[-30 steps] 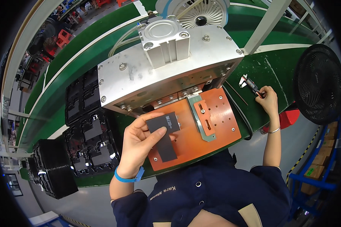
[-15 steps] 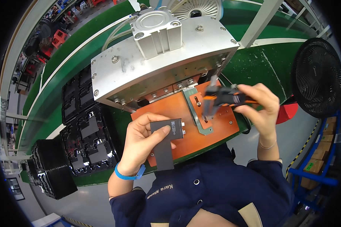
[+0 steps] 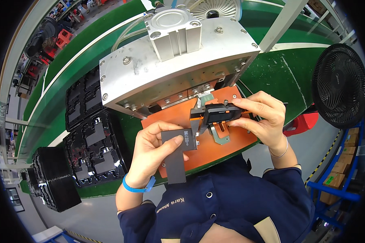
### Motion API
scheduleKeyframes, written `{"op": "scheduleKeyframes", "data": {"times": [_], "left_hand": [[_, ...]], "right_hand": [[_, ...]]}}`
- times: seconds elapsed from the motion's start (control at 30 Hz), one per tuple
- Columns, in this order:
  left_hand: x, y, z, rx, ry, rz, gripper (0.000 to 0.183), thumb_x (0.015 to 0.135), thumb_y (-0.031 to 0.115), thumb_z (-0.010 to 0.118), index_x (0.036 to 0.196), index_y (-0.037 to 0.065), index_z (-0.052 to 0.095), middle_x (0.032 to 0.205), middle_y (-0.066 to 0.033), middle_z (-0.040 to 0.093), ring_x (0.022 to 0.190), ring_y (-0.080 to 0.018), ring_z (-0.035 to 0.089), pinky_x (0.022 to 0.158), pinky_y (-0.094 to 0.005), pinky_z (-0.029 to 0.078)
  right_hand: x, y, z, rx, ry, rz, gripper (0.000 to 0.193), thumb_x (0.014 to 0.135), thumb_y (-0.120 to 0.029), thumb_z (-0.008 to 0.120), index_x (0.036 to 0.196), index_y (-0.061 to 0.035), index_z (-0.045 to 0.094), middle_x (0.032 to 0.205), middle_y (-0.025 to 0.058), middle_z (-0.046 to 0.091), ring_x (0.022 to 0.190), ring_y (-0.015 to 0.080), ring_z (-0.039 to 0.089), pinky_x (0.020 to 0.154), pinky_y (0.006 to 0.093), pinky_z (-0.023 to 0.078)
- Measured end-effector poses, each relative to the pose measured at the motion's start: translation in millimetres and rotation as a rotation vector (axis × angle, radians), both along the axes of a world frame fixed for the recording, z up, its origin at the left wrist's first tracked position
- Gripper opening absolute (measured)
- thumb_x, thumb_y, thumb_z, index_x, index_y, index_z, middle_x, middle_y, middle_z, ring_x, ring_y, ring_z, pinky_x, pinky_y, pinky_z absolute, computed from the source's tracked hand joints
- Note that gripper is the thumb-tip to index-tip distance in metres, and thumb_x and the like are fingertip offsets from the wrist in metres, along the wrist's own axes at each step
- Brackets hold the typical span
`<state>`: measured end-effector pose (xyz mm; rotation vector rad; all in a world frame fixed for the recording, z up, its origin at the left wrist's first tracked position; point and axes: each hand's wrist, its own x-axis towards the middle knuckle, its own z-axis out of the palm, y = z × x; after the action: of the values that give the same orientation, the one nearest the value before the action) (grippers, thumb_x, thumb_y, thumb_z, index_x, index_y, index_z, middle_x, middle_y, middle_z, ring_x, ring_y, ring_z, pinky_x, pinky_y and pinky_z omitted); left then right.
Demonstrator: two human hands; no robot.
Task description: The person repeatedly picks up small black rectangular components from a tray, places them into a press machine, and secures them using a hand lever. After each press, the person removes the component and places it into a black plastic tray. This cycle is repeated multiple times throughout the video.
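Observation:
My left hand [image 3: 150,148] pinches a dark grey L-shaped battery [image 3: 175,162], thumb on its face and fingers behind. Small metal tabs stick out from its right edge. My right hand [image 3: 263,117] is closed on a digital caliper [image 3: 221,114], black with orange trim. The caliper's jaws point left and sit right by the battery's tabbed edge; whether they touch it I cannot tell. Under both hands lies an orange base plate [image 3: 178,117], with a green fixture strip [image 3: 221,139] partly hidden by the caliper.
A silver press [image 3: 170,69] with a cylinder on top stands just beyond my hands. Black trays [image 3: 95,150] holding grey batteries lie on the left, beside a stack of black trays [image 3: 56,178]. A black fan [image 3: 338,83] stands at right, above shelved cardboard boxes [image 3: 340,162].
My right hand has brought the caliper left and slightly down, from over the fixture strip to the battery's edge. My left hand holds the battery almost still.

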<state>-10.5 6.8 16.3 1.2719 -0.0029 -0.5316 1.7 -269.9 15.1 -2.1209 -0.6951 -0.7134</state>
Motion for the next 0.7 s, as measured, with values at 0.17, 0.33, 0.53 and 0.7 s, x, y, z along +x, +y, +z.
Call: {"op": "scheduleKeyframes", "data": {"times": [0.17,0.33,0.53,0.7], "left_hand": [[-0.2,0.5,-1.1,-0.013,-0.01,0.017,0.017,0.09,0.003,0.063,0.104,-0.004,0.058,0.091,-0.0163,0.071,0.068,-0.0186,0.071,0.057,-0.0252,0.057],[0.5,0.3,-1.1,-0.024,-0.016,0.016,0.015,0.09,0.001,0.063,0.103,-0.004,0.058,0.093,-0.0168,0.07,0.074,-0.0199,0.072,0.058,-0.0267,0.06],[-0.3,0.1,0.4,-0.042,-0.036,0.011,0.014,0.09,0.0,0.062,0.102,-0.005,0.058,0.096,-0.0168,0.069,0.082,-0.0221,0.072,0.062,-0.0297,0.063],[0.2,-1.9,0.3,-0.04,-0.038,0.021,0.015,0.089,-0.001,0.062,0.103,-0.005,0.058,0.095,-0.0165,0.069,0.08,-0.0218,0.072,0.062,-0.0295,0.062]], "right_hand": [[0.3,1.8,-4.5,-0.008,-0.05,-0.023,0.048,0.06,-0.024,0.086,0.105,-0.0111,0.075,0.072,0.0011,0.062,0.059,0.0126,0.057,0.05,0.0244,0.043],[-0.8,2.5,-5.1,-0.024,-0.09,-0.039,0.049,0.059,-0.024,0.086,0.105,-0.0111,0.075,0.072,0.001,0.062,0.059,0.0127,0.056,0.05,0.0243,0.043],[-2.2,2.3,-4.9,-0.027,-0.1,-0.035,0.049,0.058,-0.024,0.087,0.104,-0.011,0.075,0.073,0.0011,0.063,0.059,0.0128,0.057,0.051,0.0243,0.043],[-2.0,1.3,-6.2,-0.015,-0.104,-0.025,0.05,0.057,-0.022,0.087,0.104,-0.0103,0.075,0.073,0.0013,0.063,0.06,0.0129,0.058,0.051,0.0241,0.043]]}}
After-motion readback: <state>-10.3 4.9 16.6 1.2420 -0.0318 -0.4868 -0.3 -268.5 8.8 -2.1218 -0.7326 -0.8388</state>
